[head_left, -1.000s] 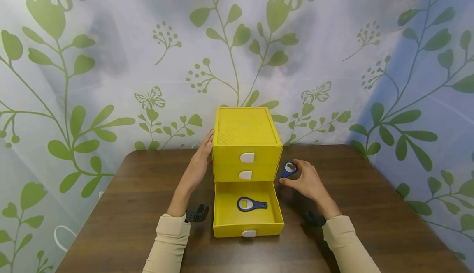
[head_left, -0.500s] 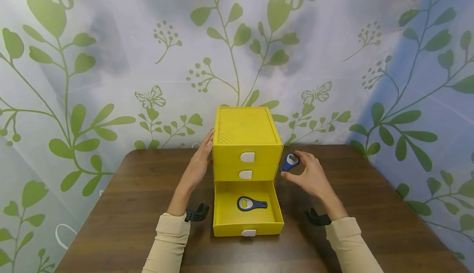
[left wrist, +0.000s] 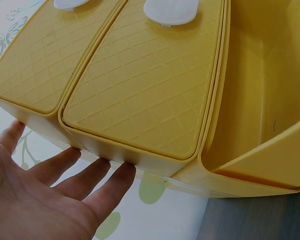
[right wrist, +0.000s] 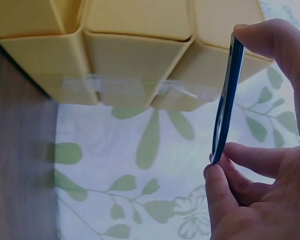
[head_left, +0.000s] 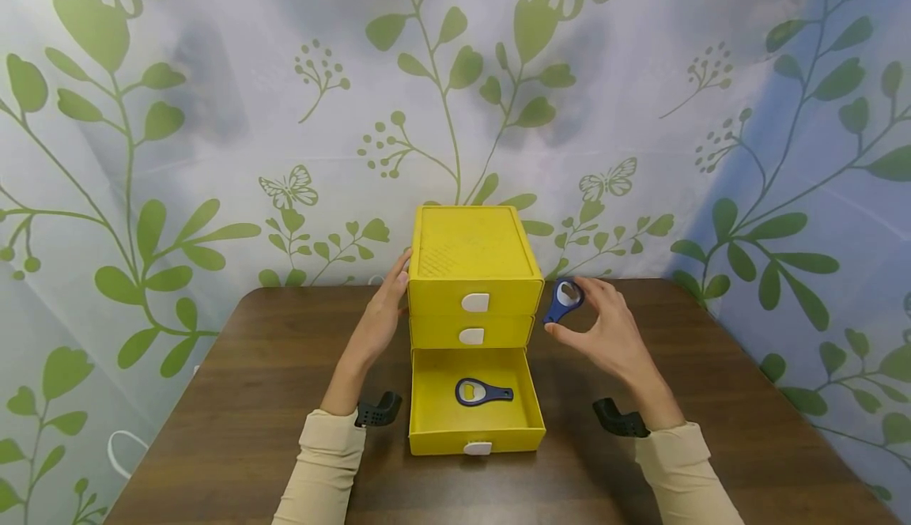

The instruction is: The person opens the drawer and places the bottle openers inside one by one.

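Note:
A yellow three-drawer box stands on the table, its bottom drawer pulled out. Inside that drawer lies a blue bottle opener with a pale metal centre. My left hand rests against the box's left side; in the left wrist view its straight fingers touch the side wall. To the right of the box, my right hand pinches a second blue bottle opener between thumb and fingers. The right wrist view shows this opener edge-on, thumb at one end, fingertips at the other.
White tab handles sit on the drawer fronts; the top two drawers are pushed in. The brown wooden table reaches back to a curtain printed with green leaves. A white cable loop shows at the left edge.
My right hand has risen beside the box with the bottle opener, moving up and slightly right. My left hand, the box and the opener in the drawer have stayed put.

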Action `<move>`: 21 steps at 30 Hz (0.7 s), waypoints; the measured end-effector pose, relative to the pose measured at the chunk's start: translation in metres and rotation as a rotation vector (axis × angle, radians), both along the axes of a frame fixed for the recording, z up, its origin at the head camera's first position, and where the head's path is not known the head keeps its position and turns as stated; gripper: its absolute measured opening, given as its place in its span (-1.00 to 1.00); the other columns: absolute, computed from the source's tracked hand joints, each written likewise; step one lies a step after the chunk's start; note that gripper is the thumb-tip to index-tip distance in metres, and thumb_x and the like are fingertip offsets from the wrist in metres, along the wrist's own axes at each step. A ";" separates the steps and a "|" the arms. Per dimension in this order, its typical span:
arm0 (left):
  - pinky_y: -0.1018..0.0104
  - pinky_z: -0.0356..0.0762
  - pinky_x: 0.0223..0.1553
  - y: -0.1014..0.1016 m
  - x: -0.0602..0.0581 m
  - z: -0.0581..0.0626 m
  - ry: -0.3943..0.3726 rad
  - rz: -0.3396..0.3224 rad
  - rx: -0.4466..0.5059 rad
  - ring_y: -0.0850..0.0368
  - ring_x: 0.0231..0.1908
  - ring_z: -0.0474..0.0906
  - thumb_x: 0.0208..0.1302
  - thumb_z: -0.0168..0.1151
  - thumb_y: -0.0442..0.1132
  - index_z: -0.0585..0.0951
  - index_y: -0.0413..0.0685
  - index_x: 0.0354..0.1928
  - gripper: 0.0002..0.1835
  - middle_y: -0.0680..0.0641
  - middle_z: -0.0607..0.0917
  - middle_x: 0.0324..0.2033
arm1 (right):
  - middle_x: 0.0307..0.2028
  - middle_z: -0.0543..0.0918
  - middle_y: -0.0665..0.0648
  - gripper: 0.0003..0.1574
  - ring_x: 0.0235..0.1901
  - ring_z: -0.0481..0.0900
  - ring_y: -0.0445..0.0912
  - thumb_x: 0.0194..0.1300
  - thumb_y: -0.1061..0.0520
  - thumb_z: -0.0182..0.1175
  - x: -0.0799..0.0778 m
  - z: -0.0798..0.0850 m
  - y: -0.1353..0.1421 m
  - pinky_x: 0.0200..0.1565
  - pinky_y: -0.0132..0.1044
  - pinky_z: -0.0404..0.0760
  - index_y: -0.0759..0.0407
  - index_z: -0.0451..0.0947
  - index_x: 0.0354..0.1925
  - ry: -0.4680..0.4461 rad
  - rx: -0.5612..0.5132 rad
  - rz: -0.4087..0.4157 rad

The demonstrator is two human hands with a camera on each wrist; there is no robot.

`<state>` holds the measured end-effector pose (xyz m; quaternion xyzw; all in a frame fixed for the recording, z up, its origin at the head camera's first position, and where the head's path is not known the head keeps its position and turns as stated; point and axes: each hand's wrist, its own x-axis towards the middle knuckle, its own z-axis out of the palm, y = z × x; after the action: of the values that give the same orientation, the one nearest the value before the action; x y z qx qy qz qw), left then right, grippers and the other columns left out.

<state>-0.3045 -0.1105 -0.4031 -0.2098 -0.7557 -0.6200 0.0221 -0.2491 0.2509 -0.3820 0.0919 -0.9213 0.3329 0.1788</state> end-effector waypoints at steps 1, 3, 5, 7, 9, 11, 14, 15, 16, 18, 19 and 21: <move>-0.40 0.17 0.43 0.000 0.000 0.000 0.001 -0.001 -0.002 -0.09 0.58 0.07 0.63 -0.33 0.30 0.02 0.60 0.62 -0.41 0.20 0.02 0.62 | 0.39 0.34 0.39 0.13 0.30 0.30 0.32 0.13 -0.14 0.55 0.001 0.002 -0.001 0.21 0.38 0.42 0.30 0.31 0.48 0.009 0.000 0.003; -0.41 0.17 0.43 0.000 0.001 0.001 0.004 -0.002 -0.004 -0.10 0.57 0.08 0.64 -0.33 0.30 0.02 0.59 0.62 -0.41 0.19 0.02 0.62 | 0.38 0.35 0.39 0.13 0.30 0.30 0.32 0.12 -0.13 0.56 0.004 0.005 -0.002 0.21 0.38 0.42 0.30 0.32 0.47 0.023 0.002 0.009; -0.41 0.17 0.43 0.000 0.001 0.001 0.004 -0.004 -0.004 -0.10 0.57 0.07 0.64 -0.33 0.29 0.01 0.59 0.62 -0.41 0.18 0.02 0.62 | 0.38 0.35 0.39 0.12 0.30 0.31 0.33 0.11 -0.12 0.56 0.007 0.008 -0.004 0.21 0.39 0.42 0.30 0.32 0.47 0.037 0.004 0.014; -0.41 0.17 0.43 0.000 0.001 0.001 0.004 -0.004 -0.006 -0.10 0.58 0.07 0.64 -0.33 0.28 0.01 0.59 0.62 -0.41 0.18 0.02 0.62 | 0.38 0.35 0.39 0.12 0.31 0.31 0.33 0.11 -0.11 0.57 0.010 0.010 -0.005 0.20 0.39 0.43 0.30 0.33 0.46 0.052 0.005 0.018; -0.41 0.17 0.43 0.000 0.001 0.001 0.004 -0.005 -0.005 -0.10 0.58 0.06 0.64 -0.33 0.28 0.01 0.59 0.62 -0.42 0.18 0.01 0.62 | 0.38 0.35 0.39 0.12 0.31 0.32 0.33 0.10 -0.10 0.58 0.013 0.013 -0.006 0.21 0.39 0.43 0.28 0.33 0.47 0.063 0.003 0.024; -0.41 0.18 0.42 0.000 0.001 0.001 0.003 -0.002 -0.005 -0.09 0.58 0.07 0.64 -0.33 0.28 0.02 0.60 0.62 -0.42 0.18 0.01 0.62 | 0.38 0.35 0.37 0.12 0.32 0.34 0.33 0.10 -0.09 0.58 0.016 0.015 -0.008 0.21 0.39 0.44 0.26 0.33 0.47 0.071 0.000 0.030; -0.41 0.18 0.42 0.000 0.001 0.001 -0.002 -0.002 -0.001 -0.09 0.58 0.06 0.64 -0.33 0.29 0.02 0.60 0.62 -0.42 0.18 0.01 0.62 | 0.40 0.34 0.35 0.12 0.31 0.39 0.33 0.10 -0.10 0.59 0.021 0.019 -0.012 0.24 0.37 0.45 0.22 0.32 0.48 0.066 -0.009 0.044; -0.41 0.18 0.43 0.000 0.001 0.001 -0.003 -0.002 -0.001 -0.10 0.58 0.06 0.64 -0.33 0.29 0.02 0.60 0.62 -0.42 0.18 0.01 0.62 | 0.40 0.33 0.35 0.13 0.31 0.41 0.33 0.10 -0.10 0.59 0.022 0.020 -0.014 0.26 0.36 0.45 0.22 0.32 0.48 0.064 -0.013 0.050; -0.41 0.18 0.43 0.000 0.001 0.001 -0.004 0.000 0.000 -0.10 0.58 0.06 0.64 -0.33 0.30 0.02 0.60 0.61 -0.41 0.18 0.01 0.62 | 0.41 0.32 0.34 0.13 0.31 0.43 0.33 0.10 -0.10 0.59 0.024 0.021 -0.016 0.27 0.35 0.45 0.21 0.32 0.48 0.062 -0.017 0.056; -0.41 0.18 0.43 0.000 0.002 0.002 -0.008 -0.001 0.000 -0.10 0.58 0.05 0.63 -0.33 0.30 0.02 0.60 0.61 -0.41 0.18 0.01 0.62 | 0.41 0.32 0.33 0.13 0.31 0.44 0.34 0.10 -0.09 0.60 0.027 0.023 -0.019 0.30 0.33 0.44 0.21 0.31 0.49 0.061 -0.026 0.071; -0.40 0.18 0.43 0.000 0.002 0.003 -0.008 -0.001 0.001 -0.10 0.58 0.05 0.63 -0.33 0.30 0.02 0.60 0.61 -0.41 0.18 0.02 0.62 | 0.41 0.32 0.32 0.12 0.31 0.45 0.34 0.10 -0.07 0.60 0.028 0.024 -0.020 0.30 0.32 0.44 0.21 0.32 0.49 0.066 -0.032 0.081; -0.40 0.18 0.43 0.000 0.003 0.003 -0.009 -0.001 0.000 -0.10 0.58 0.06 0.63 -0.33 0.31 0.02 0.61 0.61 -0.41 0.17 0.02 0.62 | 0.40 0.33 0.31 0.11 0.31 0.44 0.32 0.09 -0.04 0.61 0.030 0.025 -0.023 0.31 0.29 0.44 0.20 0.33 0.48 0.083 -0.040 0.102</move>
<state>-0.3019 -0.1104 -0.3999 -0.2073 -0.7558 -0.6208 0.0187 -0.2194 0.2281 -0.3575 0.1490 -0.9003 0.3558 0.2016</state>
